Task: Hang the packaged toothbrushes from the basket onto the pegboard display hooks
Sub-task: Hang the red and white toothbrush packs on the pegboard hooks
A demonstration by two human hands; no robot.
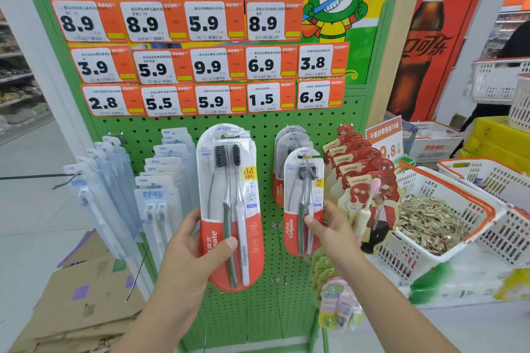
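My left hand (192, 249) grips a red-and-clear two-brush toothbrush pack (232, 180) by its lower left side, thumb across the front, holding it upright in front of the green pegboard (258, 309). My right hand (329, 226) pinches the lower right edge of a matching pack (302, 195) that hangs on a hook with two more like it (289, 140) behind. Bare hooks (279, 249) stick out below between the two packs.
Blue-white toothbrush packs (160, 180) hang at the left, red children's brush cards (361, 175) at the right, pastel packs (338, 306) lower right. White baskets (470, 241) with small wrapped items stand at the right. Flattened cardboard (86, 295) lies lower left. Price tags (200, 63) cover the board's top.
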